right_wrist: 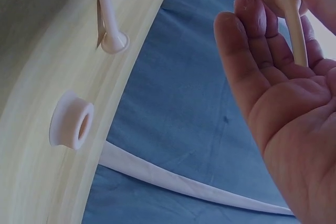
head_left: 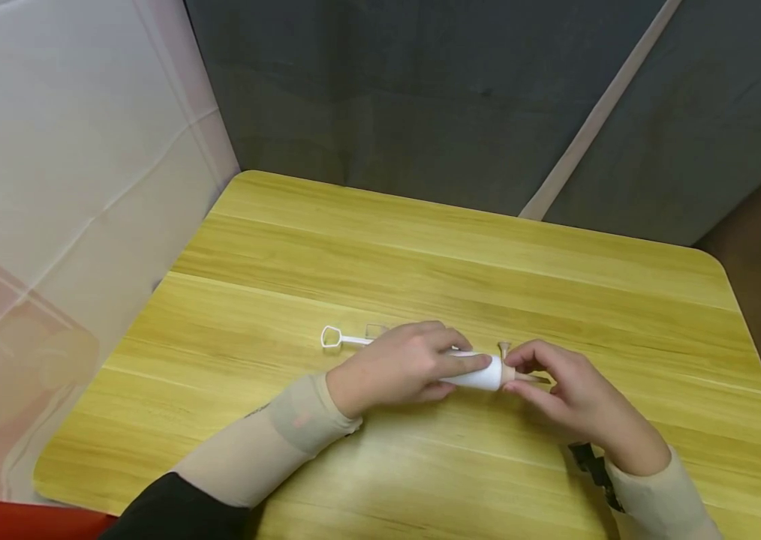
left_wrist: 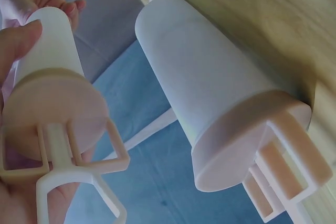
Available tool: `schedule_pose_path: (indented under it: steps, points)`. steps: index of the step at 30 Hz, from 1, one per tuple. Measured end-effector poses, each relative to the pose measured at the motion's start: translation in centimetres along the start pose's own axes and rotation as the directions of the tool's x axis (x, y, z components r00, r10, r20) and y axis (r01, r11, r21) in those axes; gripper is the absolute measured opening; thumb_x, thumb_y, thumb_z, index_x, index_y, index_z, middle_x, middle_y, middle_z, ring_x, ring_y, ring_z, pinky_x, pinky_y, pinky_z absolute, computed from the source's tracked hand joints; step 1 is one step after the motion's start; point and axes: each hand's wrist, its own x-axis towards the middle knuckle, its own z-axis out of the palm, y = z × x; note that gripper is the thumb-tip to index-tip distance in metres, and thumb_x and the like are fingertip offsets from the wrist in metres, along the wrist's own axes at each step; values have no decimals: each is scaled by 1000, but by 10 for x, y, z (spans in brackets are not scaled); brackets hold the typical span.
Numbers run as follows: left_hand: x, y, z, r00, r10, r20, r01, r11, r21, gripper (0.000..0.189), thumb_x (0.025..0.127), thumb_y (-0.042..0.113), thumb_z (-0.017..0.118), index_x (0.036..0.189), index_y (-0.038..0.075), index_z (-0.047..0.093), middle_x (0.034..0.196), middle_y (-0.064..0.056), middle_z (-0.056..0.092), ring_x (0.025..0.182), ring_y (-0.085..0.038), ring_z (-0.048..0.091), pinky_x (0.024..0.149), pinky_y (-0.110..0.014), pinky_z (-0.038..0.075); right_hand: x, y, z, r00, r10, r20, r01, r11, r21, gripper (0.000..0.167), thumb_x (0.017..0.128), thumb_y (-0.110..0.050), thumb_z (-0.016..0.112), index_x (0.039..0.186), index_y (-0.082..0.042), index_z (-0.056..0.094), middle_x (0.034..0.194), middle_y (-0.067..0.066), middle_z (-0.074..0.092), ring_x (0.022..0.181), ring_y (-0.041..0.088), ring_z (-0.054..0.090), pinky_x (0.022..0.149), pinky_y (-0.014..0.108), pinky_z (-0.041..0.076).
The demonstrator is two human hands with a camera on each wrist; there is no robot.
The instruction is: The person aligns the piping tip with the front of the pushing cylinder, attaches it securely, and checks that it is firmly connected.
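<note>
A white syringe (head_left: 478, 373) with a cream-coloured end lies across my left hand (head_left: 407, 364), whose fingers grip its barrel. My right hand (head_left: 573, 390) pinches the cream nozzle (right_wrist: 296, 30) at the barrel's right end. In the left wrist view the held syringe shows cream finger loops (left_wrist: 118, 150) and a white plunger handle (left_wrist: 65, 179). Beside it, a second similar syringe (left_wrist: 210, 72) lies on the table. The head view shows a white plunger loop (head_left: 331, 337) left of my left hand; which syringe it belongs to I cannot tell.
On the wooden table (head_left: 272, 255) a small flared nozzle (right_wrist: 114, 38) and a cream ring-shaped piece (right_wrist: 73, 121) show in the right wrist view. Dark cloth (head_left: 387, 90) hangs behind the table, and a pale curtain (head_left: 70, 150) hangs at the left.
</note>
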Motion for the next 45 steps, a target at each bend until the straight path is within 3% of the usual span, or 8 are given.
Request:
schedule_pose_path:
  steps: [8, 14, 18, 24, 32, 38, 45]
  points:
    - [2, 5, 2, 1000, 7, 2, -7, 1000, -20, 40, 92, 17, 83, 131, 14, 76, 115, -4, 73, 99, -18, 68, 91, -29, 56, -2, -4, -4, 999, -17, 45, 16, 1000, 24, 46, 78, 11, 89, 110, -15, 69, 105, -2, 74, 93, 13, 71, 81, 21, 59]
    - [2, 14, 11, 996, -7, 89, 9, 1000, -29, 41, 90, 16, 80, 131, 13, 74, 114, -2, 71, 99, -18, 68, 88, -27, 56, -5, -5, -5, 980, 98, 173, -105, 994, 32, 35, 84, 0, 90, 103, -18, 67, 98, -8, 72, 86, 8, 68, 60, 25, 59]
    - [1, 20, 16, 988, -45, 150, 49, 999, -21, 44, 89, 18, 82, 132, 15, 73, 113, 0, 71, 101, -17, 68, 91, -27, 56, -6, -4, -3, 955, 166, 246, -167, 986, -17, 32, 87, -6, 89, 102, -21, 64, 97, -12, 70, 87, 6, 67, 66, 30, 60]
    - [-1, 27, 23, 969, -84, 232, 92, 996, -20, 46, 88, 21, 84, 132, 16, 74, 113, 1, 71, 102, -14, 69, 88, -27, 56, -5, 1, 4, 929, 167, 330, -165, 986, -32, 37, 83, -6, 91, 100, -20, 62, 94, -16, 67, 87, 4, 66, 76, 32, 59]
    - [-1, 29, 27, 945, -111, 308, 109, 994, 22, 43, 88, 27, 86, 127, 18, 74, 111, 3, 72, 98, -13, 69, 84, -28, 57, -3, 3, 11, 903, 221, 369, -217, 975, -52, 38, 81, -8, 92, 97, -20, 60, 85, -13, 61, 74, 10, 58, 66, 27, 52]
    - [-2, 29, 28, 932, -118, 344, 117, 993, 22, 41, 86, 27, 88, 124, 18, 74, 106, 4, 71, 94, -10, 68, 80, -26, 56, -3, 4, 15, 884, 249, 396, -244, 968, -65, 36, 83, -10, 92, 95, -21, 59, 82, -12, 60, 73, 7, 56, 65, 25, 50]
    - [0, 29, 28, 918, -124, 378, 126, 992, 19, 41, 85, 25, 89, 122, 18, 73, 106, 3, 72, 95, -10, 68, 80, -27, 57, -4, 5, 17, 877, 256, 406, -243, 966, -84, 36, 83, -11, 91, 92, -22, 59, 79, -10, 58, 72, 6, 53, 63, 25, 48]
